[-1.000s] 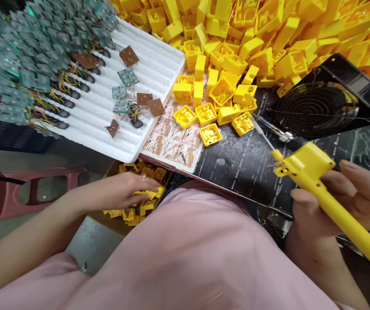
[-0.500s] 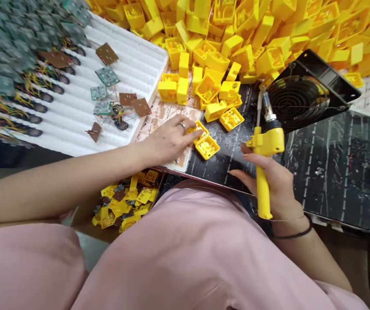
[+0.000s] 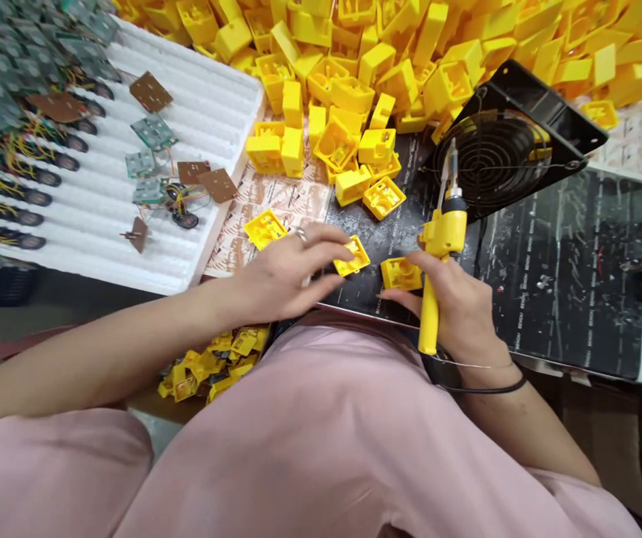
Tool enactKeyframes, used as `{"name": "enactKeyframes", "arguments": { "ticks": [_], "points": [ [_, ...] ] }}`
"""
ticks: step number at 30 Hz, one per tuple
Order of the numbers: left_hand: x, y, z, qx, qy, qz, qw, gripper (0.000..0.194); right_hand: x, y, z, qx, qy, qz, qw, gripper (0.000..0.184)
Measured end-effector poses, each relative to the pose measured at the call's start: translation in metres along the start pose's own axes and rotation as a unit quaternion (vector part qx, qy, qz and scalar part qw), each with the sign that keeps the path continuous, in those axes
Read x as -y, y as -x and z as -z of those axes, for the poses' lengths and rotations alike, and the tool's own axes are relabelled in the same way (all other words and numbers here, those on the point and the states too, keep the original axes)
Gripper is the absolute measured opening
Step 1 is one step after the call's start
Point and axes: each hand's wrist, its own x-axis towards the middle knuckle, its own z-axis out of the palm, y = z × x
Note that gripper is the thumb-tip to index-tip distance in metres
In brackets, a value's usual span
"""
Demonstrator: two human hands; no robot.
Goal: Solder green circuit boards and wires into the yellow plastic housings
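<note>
working with both hands at the middle of the frame, we have our left hand (image 3: 287, 270) reaching a small yellow part (image 3: 359, 258) just right of centre. its thumb and fingers are drawn narrow there; we can't say how firmly they pinch. our right hand (image 3: 454, 302), further right, wraps a yellow soldering gun (image 3: 445, 233), its tip pointing up past the black fan (image 3: 557, 104) in the upper right. that hand's thumb and forefinger also stand about a yellow casing (image 3: 400, 274), seemingly lightly gripping it.

handling these well, we think, means taking each piece by its outer walls, fingertips clear of the fittings inside. since the gun shares a hand with the casing, we'd do best with small wrist movements, its likely hot tip aimed away from our left fingers.
</note>
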Motion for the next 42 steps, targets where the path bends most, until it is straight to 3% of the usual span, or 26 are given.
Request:
{"name": "enactKeyframes", "arguments": {
  "ticks": [2, 5, 9, 11, 15, 17, 19, 23, 28, 32, 35, 39, 42],
  "points": [
    [0.015, 0.010, 0.020, 0.031, -0.082, 0.058, 0.994, 0.032, -0.008, 0.003, 0.006, 0.007, 0.000, 0.015, 1.000, 0.048],
    [0.032, 0.022, 0.042, 0.138, -0.193, 0.144, 0.961, 0.051, -0.017, 0.001, 0.007, 0.027, -0.070, 0.066, 0.995, 0.051],
    [0.026, 0.018, 0.041, 0.269, -0.243, 0.188, 0.913, 0.054, -0.016, -0.003, 0.000, 0.077, -0.138, 0.100, 0.982, 0.034],
    [0.019, 0.007, 0.033, 0.277, -0.248, 0.206, 0.905, 0.054, -0.011, -0.004, -0.004, 0.059, -0.117, 0.071, 0.989, 0.033],
    [0.015, -0.021, 0.015, 0.218, -0.261, 0.248, 0.907, 0.068, 0.004, -0.003, -0.012, 0.033, -0.080, 0.032, 0.996, 0.038],
    [0.020, -0.030, 0.013, 0.217, -0.247, 0.249, 0.911, 0.075, 0.009, -0.003, -0.016, 0.038, -0.066, 0.029, 0.997, 0.037],
    [0.026, -0.033, 0.017, 0.263, -0.218, 0.224, 0.913, 0.078, 0.012, -0.002, -0.019, 0.038, -0.062, 0.022, 0.997, 0.037],
    [0.034, -0.025, 0.031, 0.341, -0.190, 0.117, 0.913, 0.064, 0.011, 0.000, -0.021, 0.036, -0.088, 0.010, 0.995, 0.038],
    [0.036, -0.031, 0.030, 0.276, -0.233, 0.104, 0.927, 0.050, 0.010, 0.000, -0.024, 0.029, -0.123, 0.008, 0.992, 0.041],
    [0.038, -0.041, 0.009, 0.251, -0.134, -0.029, 0.958, 0.072, 0.005, 0.001, -0.024, 0.025, -0.146, 0.010, 0.989, 0.045],
    [0.034, -0.040, -0.018, 0.211, -0.065, -0.090, 0.971, 0.060, -0.005, 0.006, -0.020, 0.011, -0.146, 0.006, 0.989, 0.048],
    [0.014, -0.038, -0.057, 0.084, -0.097, -0.001, 0.992, 0.059, -0.024, 0.009, -0.015, -0.008, -0.117, -0.006, 0.993, 0.055],
    [-0.005, -0.040, -0.073, 0.057, -0.124, 0.045, 0.990, 0.068, -0.031, 0.007, -0.015, 0.001, -0.113, 0.007, 0.994, 0.052]
  ]
}}
